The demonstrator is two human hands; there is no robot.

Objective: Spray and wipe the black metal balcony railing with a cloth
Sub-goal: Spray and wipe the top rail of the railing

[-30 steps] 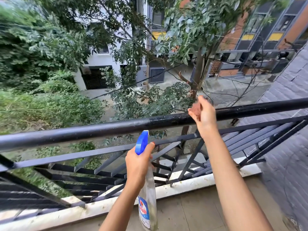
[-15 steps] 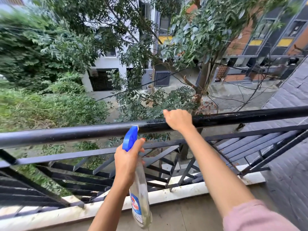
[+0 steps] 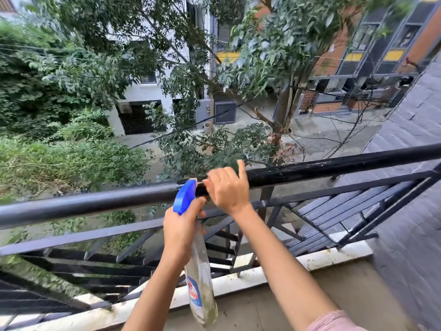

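The black metal railing's round top rail [image 3: 95, 201] crosses the view; it looks dull to the left and wet and glossy to the right [image 3: 334, 166]. My right hand [image 3: 226, 187] curls over the top rail at its middle with the index finger raised; the cloth is hidden under the palm. My left hand [image 3: 181, 230] grips the neck of a clear spray bottle [image 3: 200, 290]. Its blue trigger head [image 3: 185, 197] is up against the rail, just left of my right hand.
Slanted black bars [image 3: 119, 263] fill the railing below the top rail, above a stained white ledge [image 3: 322, 259]. A grey tiled wall [image 3: 410, 211] closes the right side. Trees and a wet street lie far below.
My right hand has slid left along the top rail towards the bottle. My left hand has lifted the bottle, so its blue head now reaches the rail.
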